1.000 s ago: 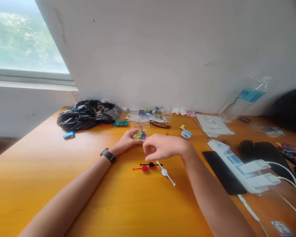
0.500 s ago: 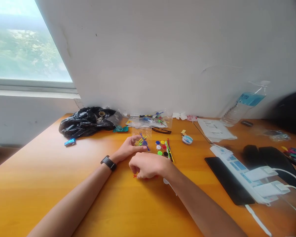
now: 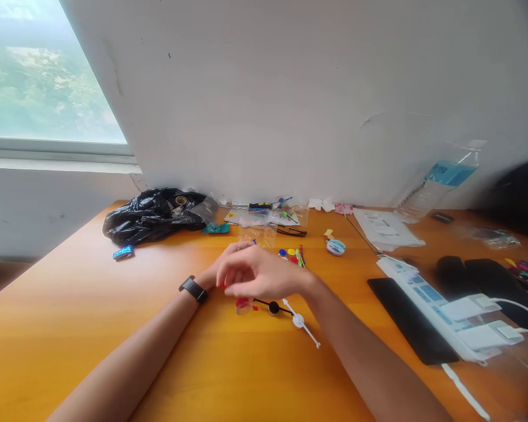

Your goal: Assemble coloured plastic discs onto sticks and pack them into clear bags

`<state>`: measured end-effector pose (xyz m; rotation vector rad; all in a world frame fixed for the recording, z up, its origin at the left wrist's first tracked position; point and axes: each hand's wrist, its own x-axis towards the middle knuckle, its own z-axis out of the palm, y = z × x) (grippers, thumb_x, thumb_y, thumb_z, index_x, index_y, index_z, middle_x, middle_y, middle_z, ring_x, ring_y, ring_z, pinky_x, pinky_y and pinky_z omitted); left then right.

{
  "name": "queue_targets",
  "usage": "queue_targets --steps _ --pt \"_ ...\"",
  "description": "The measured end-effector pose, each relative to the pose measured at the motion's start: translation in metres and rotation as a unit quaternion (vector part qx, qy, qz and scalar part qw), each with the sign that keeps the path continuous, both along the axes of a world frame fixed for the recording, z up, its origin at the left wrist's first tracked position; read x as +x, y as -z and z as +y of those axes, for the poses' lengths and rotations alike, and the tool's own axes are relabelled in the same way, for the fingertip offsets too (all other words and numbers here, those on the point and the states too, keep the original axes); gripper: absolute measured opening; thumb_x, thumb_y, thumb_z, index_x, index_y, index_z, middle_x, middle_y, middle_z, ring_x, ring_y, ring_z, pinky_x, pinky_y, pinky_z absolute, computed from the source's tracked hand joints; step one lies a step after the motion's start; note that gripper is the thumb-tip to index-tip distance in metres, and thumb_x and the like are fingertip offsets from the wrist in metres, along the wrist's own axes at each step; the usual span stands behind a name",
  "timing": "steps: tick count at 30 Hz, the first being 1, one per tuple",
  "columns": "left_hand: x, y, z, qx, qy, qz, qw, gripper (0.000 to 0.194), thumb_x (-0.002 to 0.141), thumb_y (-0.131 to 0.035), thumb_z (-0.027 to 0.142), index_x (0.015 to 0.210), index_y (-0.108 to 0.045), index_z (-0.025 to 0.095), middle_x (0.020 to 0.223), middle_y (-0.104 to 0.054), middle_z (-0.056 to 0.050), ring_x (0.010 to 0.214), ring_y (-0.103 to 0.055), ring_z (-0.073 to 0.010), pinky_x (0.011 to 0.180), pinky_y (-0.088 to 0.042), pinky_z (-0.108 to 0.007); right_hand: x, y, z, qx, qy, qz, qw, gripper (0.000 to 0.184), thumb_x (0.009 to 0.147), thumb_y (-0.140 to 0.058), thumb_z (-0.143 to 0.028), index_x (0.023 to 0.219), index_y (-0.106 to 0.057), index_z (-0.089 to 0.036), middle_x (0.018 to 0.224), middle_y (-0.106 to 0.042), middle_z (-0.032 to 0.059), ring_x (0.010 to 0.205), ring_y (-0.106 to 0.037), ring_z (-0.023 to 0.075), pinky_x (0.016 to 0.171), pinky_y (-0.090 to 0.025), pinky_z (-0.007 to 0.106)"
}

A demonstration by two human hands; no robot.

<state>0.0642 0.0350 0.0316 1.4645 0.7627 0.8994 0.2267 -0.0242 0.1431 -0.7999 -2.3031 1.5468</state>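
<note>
My right hand [image 3: 264,275] hovers in the middle, fingers loosely bent and thumb apart; I see nothing held. It covers most of my left hand [image 3: 235,249], which wears a black watch at the wrist. Behind the hands a clear plastic bag [image 3: 257,233] stands up at my left fingers, a blue tip showing near its lower edge. Below my right hand lie a red disc piece [image 3: 242,303] on a rod, a black disc on a rod [image 3: 273,308] and a white disc on a rod [image 3: 298,320], in a slanting row.
Coloured discs [image 3: 283,253] and thin rods [image 3: 301,256] lie partly hidden behind my right hand. A black plastic bag [image 3: 154,217] sits back left, by a blue packet [image 3: 124,252]. Rightward are a round container [image 3: 335,247], a phone [image 3: 411,319], a power strip [image 3: 426,299] and a bottle [image 3: 444,181].
My right hand has lifted away from the red piece and moved up in front of my left hand. The red, black and white pieces are uncovered; the bag's coloured contents are now mostly hidden.
</note>
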Motion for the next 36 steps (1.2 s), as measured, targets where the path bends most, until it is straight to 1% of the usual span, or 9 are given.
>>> queue_targets --steps 2,4,7,9,15,19,22,30,36 --pt "-0.001 -0.004 -0.002 0.002 0.020 0.010 1.000 0.039 0.066 -0.097 0.035 0.093 -0.075 0.018 0.091 -0.079 -0.005 0.098 -0.077 -0.0320 0.089 -0.062 -0.041 0.013 -0.017 0.005 0.041 0.113 0.126 0.985 0.011 0.093 -0.070 -0.025 0.103 -0.068 -0.021 0.090 -0.076 0.0017 0.074 -0.074 0.0148 0.066 -0.057 0.025" --pt "0.000 -0.005 -0.004 -0.003 0.041 0.017 0.999 0.041 0.067 -0.098 0.032 0.097 -0.076 0.016 0.100 -0.080 -0.008 0.100 -0.077 -0.0312 0.093 -0.061 -0.041 0.029 -0.029 0.012 0.116 0.245 0.218 0.937 0.015 0.091 -0.076 -0.033 0.097 -0.067 -0.022 0.093 -0.077 0.0031 0.074 -0.071 0.0145 0.066 -0.058 0.026" --pt "0.002 -0.003 -0.005 -0.021 0.063 0.004 0.998 0.046 0.071 -0.096 0.030 0.109 -0.074 0.014 0.107 -0.080 -0.012 0.101 -0.077 -0.0288 0.093 -0.061 -0.041 0.052 -0.035 0.026 0.195 0.386 0.264 0.862 0.021 0.092 -0.076 -0.040 0.096 -0.068 -0.022 0.093 -0.079 0.0049 0.063 -0.064 0.0126 0.058 -0.056 0.027" --pt "0.004 -0.001 -0.005 -0.030 0.072 -0.010 0.997 0.047 0.073 -0.096 0.030 0.111 -0.074 0.013 0.108 -0.079 -0.013 0.101 -0.077 -0.0278 0.093 -0.060 -0.040 0.061 -0.033 0.033 0.226 0.427 0.252 0.839 0.023 0.090 -0.078 -0.041 0.096 -0.068 -0.021 0.091 -0.078 0.0055 0.062 -0.063 0.0136 0.055 -0.055 0.027" --pt "0.004 -0.006 -0.008 -0.042 0.073 -0.020 0.996 0.045 0.075 -0.096 0.032 0.111 -0.075 0.014 0.109 -0.079 -0.012 0.102 -0.077 -0.0271 0.093 -0.060 -0.037 0.052 -0.018 0.037 0.330 0.389 0.103 0.854 0.011 0.094 -0.071 -0.032 0.089 -0.072 -0.022 0.089 -0.076 0.0046 0.077 -0.067 0.0192 0.069 -0.055 0.033" --pt "0.005 -0.009 -0.009 -0.040 0.079 -0.034 0.996 0.050 0.075 -0.095 0.033 0.117 -0.075 0.014 0.106 -0.080 -0.011 0.102 -0.077 -0.0274 0.092 -0.060 -0.037 0.045 -0.011 0.036 0.421 0.349 -0.008 0.837 0.009 0.092 -0.069 -0.018 0.085 -0.073 -0.022 0.113 -0.072 0.0070 0.109 -0.064 0.0263 0.097 -0.050 0.043" --pt "0.005 -0.008 -0.009 -0.030 0.078 -0.034 0.996 0.049 0.074 -0.096 0.033 0.114 -0.076 0.013 0.107 -0.080 -0.012 0.103 -0.077 -0.0287 0.094 -0.059 -0.038 0.046 -0.007 0.035 0.418 0.318 -0.085 0.847 0.014 0.093 -0.068 -0.017 0.081 -0.072 -0.022 0.122 -0.068 0.0079 0.119 -0.059 0.0290 0.104 -0.046 0.046" --pt "0.006 -0.007 -0.008 0.020 0.090 -0.002 0.996 0.040 0.079 -0.093 0.031 0.109 -0.076 0.012 0.109 -0.080 -0.013 0.102 -0.075 -0.0256 0.098 -0.057 -0.036 0.053 -0.005 0.031 0.349 0.243 -0.181 0.887 0.017 0.094 -0.066 -0.020 0.080 -0.076 -0.023 0.121 -0.068 0.0066 0.097 -0.067 0.0218 0.081 -0.049 0.034" --pt "0.005 -0.004 -0.006 -0.012 0.066 -0.021 0.998 0.042 0.076 -0.095 0.033 0.107 -0.075 0.012 0.102 -0.080 -0.011 0.099 -0.077 -0.0270 0.095 -0.058 -0.037 0.053 -0.008 0.034 0.331 0.290 -0.105 0.892 0.015 0.094 -0.062 -0.016 0.090 -0.076 -0.020 0.110 -0.071 0.0071 0.074 -0.064 0.0146 0.067 -0.048 0.029"
